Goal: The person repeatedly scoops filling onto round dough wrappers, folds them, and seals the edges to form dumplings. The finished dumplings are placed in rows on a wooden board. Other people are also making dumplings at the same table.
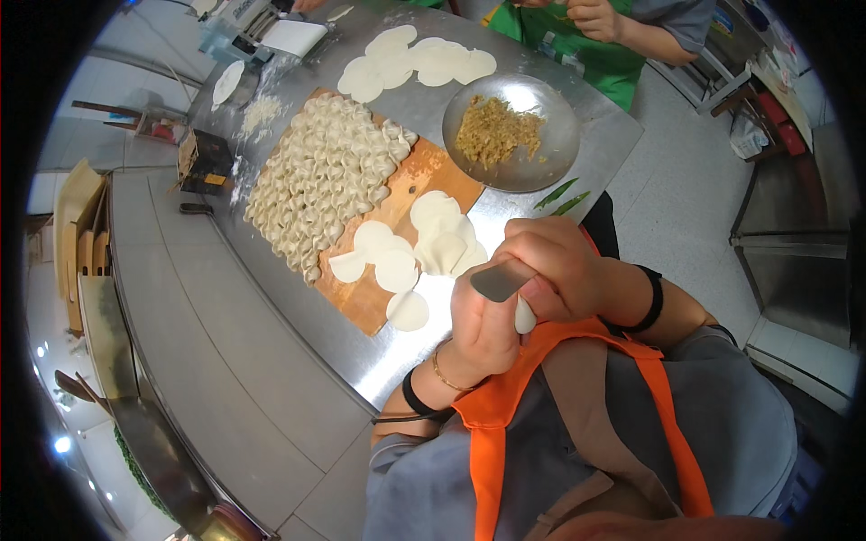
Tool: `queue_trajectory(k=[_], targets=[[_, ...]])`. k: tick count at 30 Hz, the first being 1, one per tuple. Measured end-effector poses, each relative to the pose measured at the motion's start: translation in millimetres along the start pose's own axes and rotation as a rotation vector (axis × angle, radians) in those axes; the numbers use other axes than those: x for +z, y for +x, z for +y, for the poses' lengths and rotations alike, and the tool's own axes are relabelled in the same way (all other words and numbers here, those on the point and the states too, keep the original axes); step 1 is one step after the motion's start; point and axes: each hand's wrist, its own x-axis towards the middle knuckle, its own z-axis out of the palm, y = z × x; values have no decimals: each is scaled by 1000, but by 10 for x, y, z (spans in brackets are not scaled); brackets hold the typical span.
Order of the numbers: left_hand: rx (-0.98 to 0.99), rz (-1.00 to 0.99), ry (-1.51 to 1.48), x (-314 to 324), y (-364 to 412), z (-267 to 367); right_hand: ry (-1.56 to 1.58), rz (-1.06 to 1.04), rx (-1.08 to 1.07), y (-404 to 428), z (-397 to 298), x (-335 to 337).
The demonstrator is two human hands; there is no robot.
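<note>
Close to my chest, my left hand and my right hand press together around a small white dumpling. Fingers hide most of the dumpling. A flat metal filling spatula sticks out of my right fist over my left fingers, its handle out of sight. Past my hands, loose round dough wrappers lie stacked at the near edge of a wooden board. More wrappers spread beside them, and one wrapper overlaps the board's corner. Rows of folded dumplings cover much of the board.
A metal bowl of minced filling stands right of the board, near green leaves. Farther back on the steel table lie wrappers, a flour bowl and a dough machine. A co-worker in a green apron stands opposite.
</note>
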Motion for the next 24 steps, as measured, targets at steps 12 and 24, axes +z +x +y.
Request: queue_trajectory(k=[12, 24], targets=[[-180, 80, -136, -55, 191, 116, 143, -138, 477, 108, -230, -148], [-131, 255, 15, -77, 47, -78, 36, 66, 455, 23, -52, -69]])
